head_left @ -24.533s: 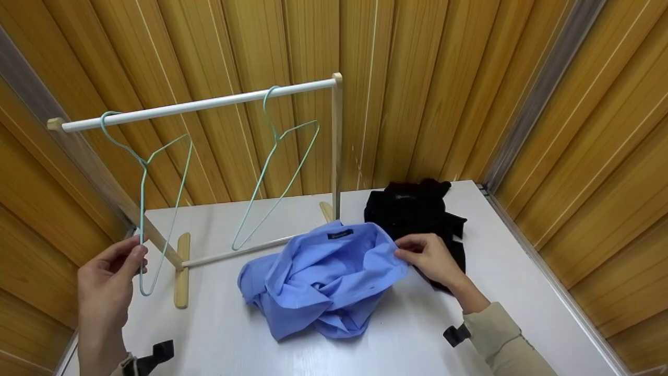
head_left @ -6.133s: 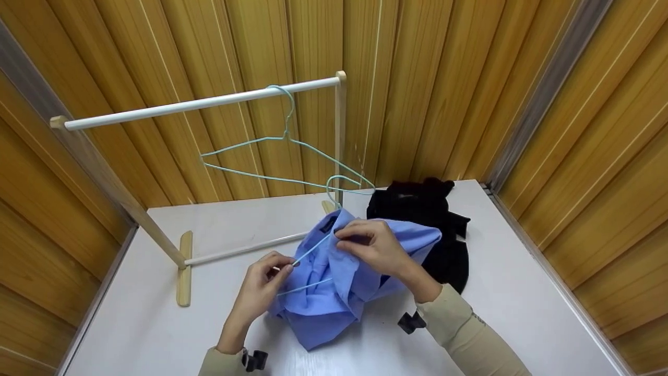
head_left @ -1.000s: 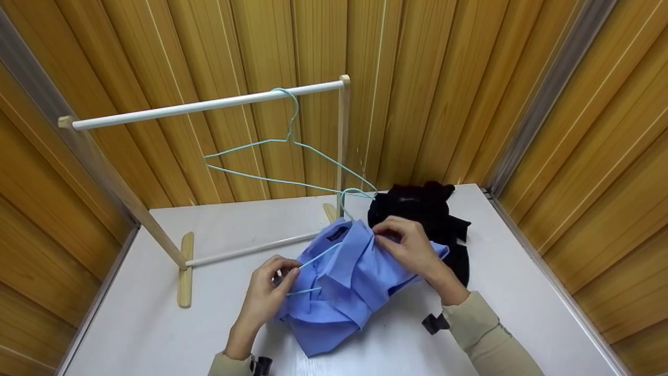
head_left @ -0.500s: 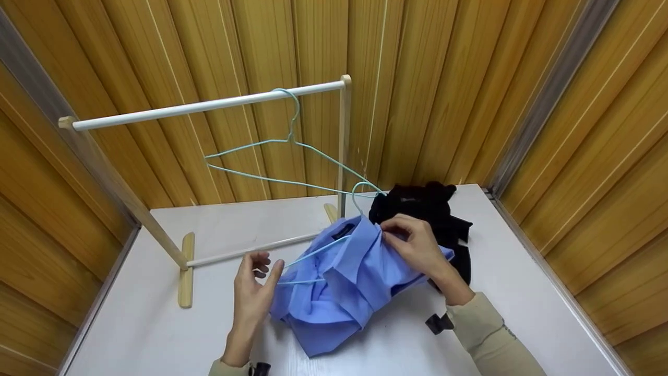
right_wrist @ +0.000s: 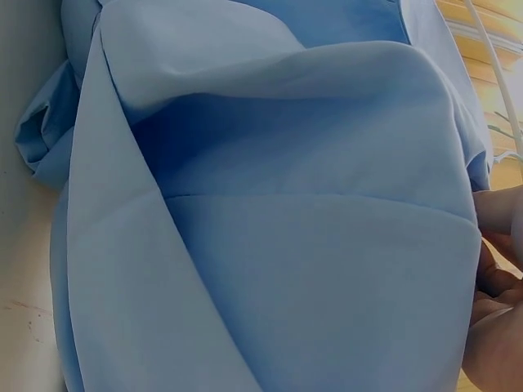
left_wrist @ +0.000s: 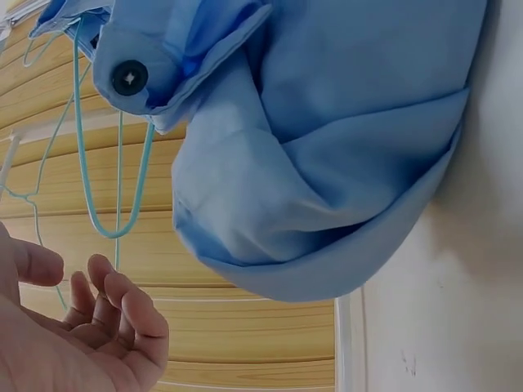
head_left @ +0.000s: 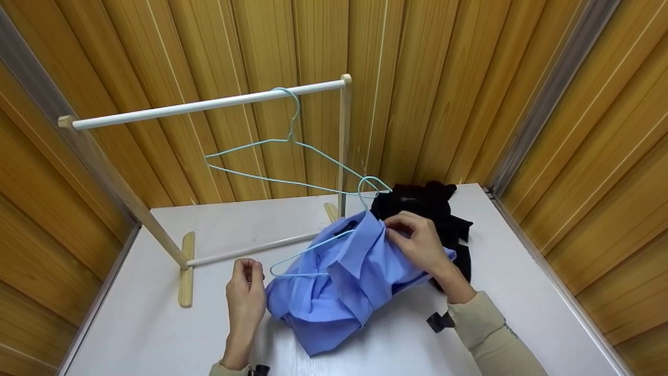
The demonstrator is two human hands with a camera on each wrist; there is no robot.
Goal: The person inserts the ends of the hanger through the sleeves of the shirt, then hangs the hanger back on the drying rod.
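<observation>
A blue shirt [head_left: 334,308] with a dark collar label sits bunched on the table. One mint-green wire hanger [head_left: 300,254] is partly in it: its hook rises above the collar, its right arm is hidden in the cloth, and its left end sticks out bare. My right hand [head_left: 420,245] pinches the shirt near the collar; whether it also grips the wire inside is hidden. Just left of the bare hanger end, my left hand [head_left: 246,297] holds nothing, its fingers loosely bent. In the left wrist view, a dark button [left_wrist: 129,77] shows on the shirt above that hand [left_wrist: 90,335].
A rack with a white top rail [head_left: 209,105] and wooden posts stands behind the shirt. From the rail hangs a second wire hanger [head_left: 250,175]. A folded black garment [head_left: 417,203] lies at the back right, partly behind the right hand. Wood-panelled walls close in the table.
Since a second ago my left hand has let go of the hanger and drawn back left. The hanger has shifted slightly right and up. Long before, it hung at the rail's left.
</observation>
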